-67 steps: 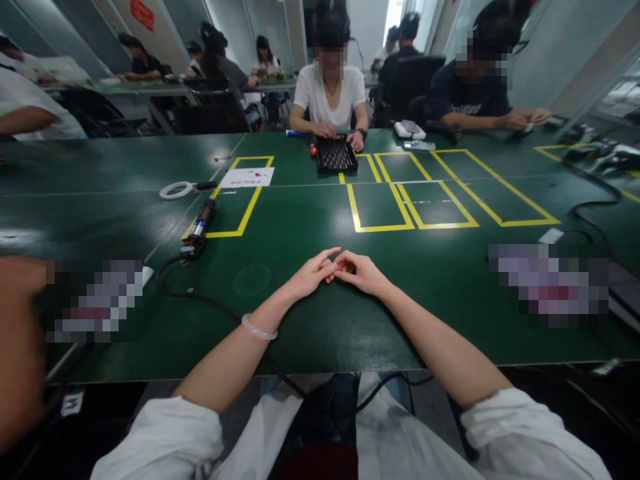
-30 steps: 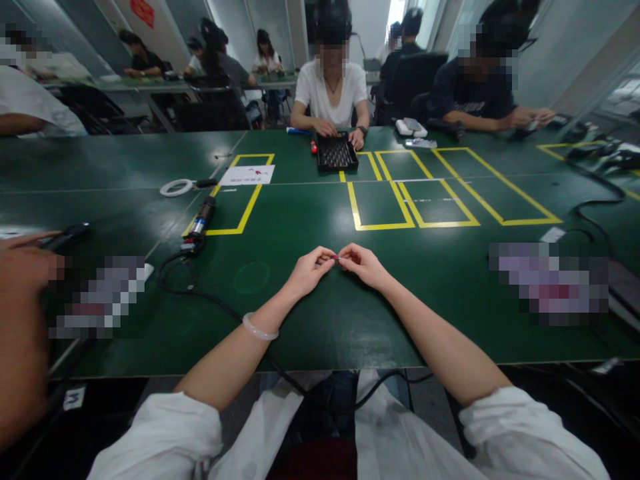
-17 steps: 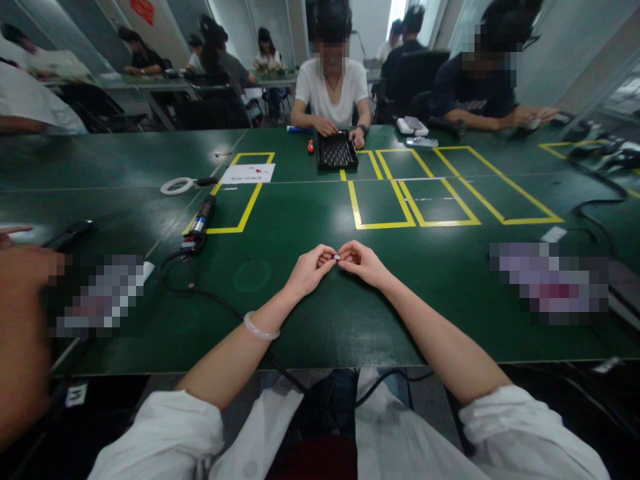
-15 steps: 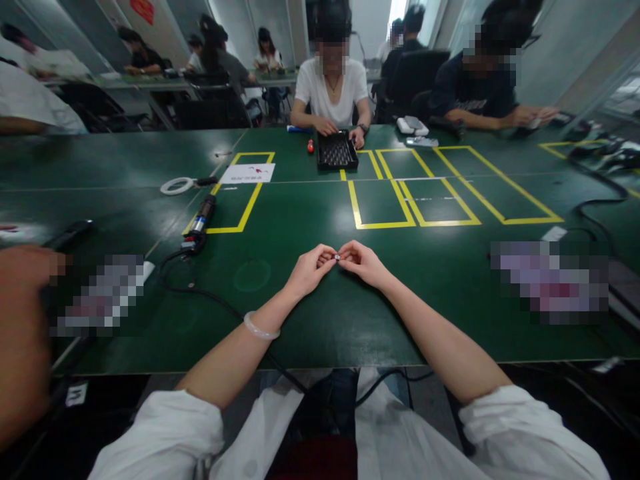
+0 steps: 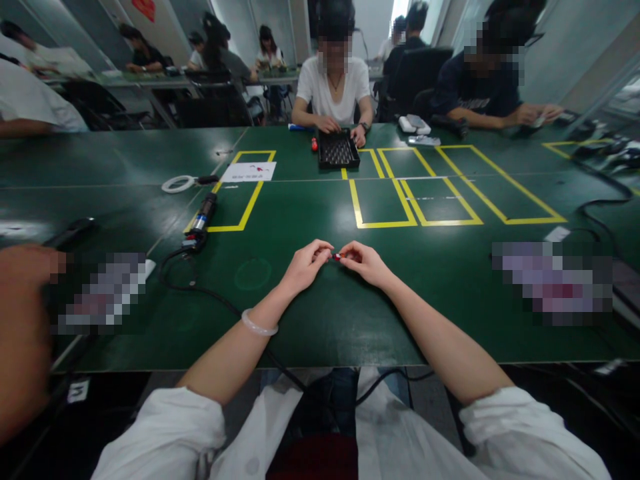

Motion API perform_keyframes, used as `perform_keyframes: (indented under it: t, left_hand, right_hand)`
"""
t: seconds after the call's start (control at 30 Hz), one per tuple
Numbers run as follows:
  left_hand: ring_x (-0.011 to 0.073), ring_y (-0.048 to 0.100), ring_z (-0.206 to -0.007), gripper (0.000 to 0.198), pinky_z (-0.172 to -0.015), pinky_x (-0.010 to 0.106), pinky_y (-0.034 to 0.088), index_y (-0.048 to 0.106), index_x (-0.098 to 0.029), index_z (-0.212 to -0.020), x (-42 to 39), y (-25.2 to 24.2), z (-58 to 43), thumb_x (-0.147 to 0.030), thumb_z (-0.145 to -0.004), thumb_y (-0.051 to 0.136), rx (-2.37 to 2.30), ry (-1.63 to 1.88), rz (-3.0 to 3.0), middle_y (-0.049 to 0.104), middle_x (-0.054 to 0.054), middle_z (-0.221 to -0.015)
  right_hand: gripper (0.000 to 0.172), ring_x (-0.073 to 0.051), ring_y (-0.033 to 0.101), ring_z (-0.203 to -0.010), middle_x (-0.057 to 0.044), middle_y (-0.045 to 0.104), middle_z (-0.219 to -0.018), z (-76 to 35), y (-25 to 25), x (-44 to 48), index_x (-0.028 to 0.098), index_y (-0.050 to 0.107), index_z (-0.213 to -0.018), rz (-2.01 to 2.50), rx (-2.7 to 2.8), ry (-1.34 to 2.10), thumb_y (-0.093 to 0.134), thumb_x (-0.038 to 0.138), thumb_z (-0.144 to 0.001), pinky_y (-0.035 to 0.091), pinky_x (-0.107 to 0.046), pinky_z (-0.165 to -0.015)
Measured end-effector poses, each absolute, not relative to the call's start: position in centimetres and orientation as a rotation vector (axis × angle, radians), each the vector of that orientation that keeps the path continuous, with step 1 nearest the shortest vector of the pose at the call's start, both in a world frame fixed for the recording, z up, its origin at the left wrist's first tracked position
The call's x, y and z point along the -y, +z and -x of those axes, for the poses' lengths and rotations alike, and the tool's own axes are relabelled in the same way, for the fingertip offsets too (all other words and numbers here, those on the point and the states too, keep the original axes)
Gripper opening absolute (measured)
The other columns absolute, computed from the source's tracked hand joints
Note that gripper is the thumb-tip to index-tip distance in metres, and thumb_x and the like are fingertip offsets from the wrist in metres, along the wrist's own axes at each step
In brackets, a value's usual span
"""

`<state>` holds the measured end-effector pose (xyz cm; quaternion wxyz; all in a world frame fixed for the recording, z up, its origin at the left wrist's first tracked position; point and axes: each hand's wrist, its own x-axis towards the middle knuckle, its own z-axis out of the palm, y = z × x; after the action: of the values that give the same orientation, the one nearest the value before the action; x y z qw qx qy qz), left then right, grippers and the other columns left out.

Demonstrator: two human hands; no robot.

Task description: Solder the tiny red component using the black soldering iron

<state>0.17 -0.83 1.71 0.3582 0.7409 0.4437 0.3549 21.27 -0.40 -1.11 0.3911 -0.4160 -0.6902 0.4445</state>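
Note:
A tiny red, white and dark piece (image 5: 337, 256), too small to name, is held just above the green table between my two hands. My right hand (image 5: 367, 263) is closed in a pinch on its right end. From the other side, my left hand (image 5: 306, 264) has thumb and fingertips pressed together at its dark left end. How much of the piece lies inside my fingertips is hidden.
A black cylindrical tool (image 5: 203, 215) with a cable lies left on the green table (image 5: 320, 320), near a white sheet (image 5: 249, 172) and yellow tape rectangles. Across, a person handles a black tray (image 5: 339, 150). Blurred phone-like objects flank me; another person's arm (image 5: 25, 333) reaches in at left.
My left fingertips have shifted slightly left, so more of the small red piece shows between my hands. My right hand stays nearly in place.

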Motion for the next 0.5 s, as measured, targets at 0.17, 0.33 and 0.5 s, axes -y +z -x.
perform_keyframes:
  t: [0.17, 0.33, 0.5]
  left_hand:
    - [0.0189, 0.066, -0.099, 0.036, -0.092, 0.033, 0.05, 0.06, -0.016, -0.12, -1.5, 2.5, 3.5, -0.041, -0.097, 0.048, -1.319, 1.094, -1.952, 0.068, 0.01, -0.11]
    - [0.0238, 0.058, -0.115, 0.043, -0.104, 0.039, 0.044, 0.055, -0.015, -0.131, -5.5, 3.5, 11.8, -0.038, -0.095, 0.048, -1.736, 0.873, -2.233, 0.057, 0.013, -0.131]
    - [0.0401, 0.042, -0.13, 0.063, -0.108, 0.056, 0.035, 0.043, -0.006, -0.138, -8.0, 4.3, 21.6, -0.044, -0.09, 0.059, -2.526, 0.453, -2.109, 0.043, 0.023, -0.144]
  right_hand:
    - [0.024, -0.012, 0.049, -0.06, 0.003, 0.056, -0.07, -21.3, -1.2, 0.4, 0.018, 0.061, -0.095, 1.057, 1.752, 1.149, 0.067, 0.037, -0.081, 0.039, -0.026, -0.06]
    - [0.023, -0.012, 0.05, -0.062, 0.003, 0.056, -0.071, -21.3, -1.5, 0.3, 0.018, 0.061, -0.095, 1.053, 1.759, 1.143, 0.066, 0.036, -0.082, 0.04, -0.026, -0.062]
    - [0.024, -0.011, 0.049, -0.061, 0.003, 0.056, -0.071, -21.3, -1.8, 0.3, 0.018, 0.061, -0.096, 1.052, 1.764, 1.141, 0.066, 0.036, -0.082, 0.038, -0.025, -0.061]
